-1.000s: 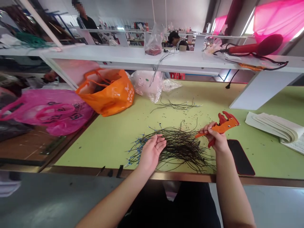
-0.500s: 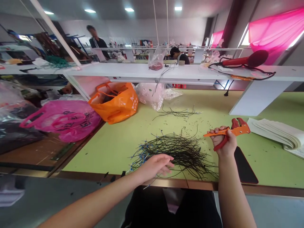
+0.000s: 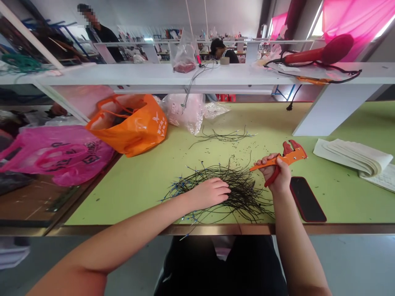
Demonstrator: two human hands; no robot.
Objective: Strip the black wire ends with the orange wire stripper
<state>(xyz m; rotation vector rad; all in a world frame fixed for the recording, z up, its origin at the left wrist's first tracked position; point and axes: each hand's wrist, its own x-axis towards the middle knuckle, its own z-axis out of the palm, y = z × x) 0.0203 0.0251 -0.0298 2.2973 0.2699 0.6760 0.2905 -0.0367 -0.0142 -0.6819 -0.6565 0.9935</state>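
Observation:
A loose pile of thin black wires [image 3: 243, 193], several with blue ends at the left, lies near the front edge of the table. Resting on top of it is my left hand [image 3: 211, 193], palm down, its fingers slightly bent and apart; what is under the palm is hidden. My right hand [image 3: 279, 179] grips orange and red wire strippers [image 3: 291, 156] just right of the pile. Their jaws point up and to the right, above the table. A smaller bunch of black wires [image 3: 220, 135] lies farther back.
A phone [image 3: 307, 199] lies right of my right forearm, with folded papers [image 3: 352, 156] beyond. Orange [image 3: 132, 127] and pink [image 3: 68, 152] bags stand at the left. A white shelf [image 3: 148, 76] crosses the back, holding a red hair dryer-like tool [image 3: 321, 53]. Two people are farther off.
My left hand has moved up and forward onto the wires, turning palm down. The right hand still holds the wire strippers. The view has tilted down and shifted somewhat.

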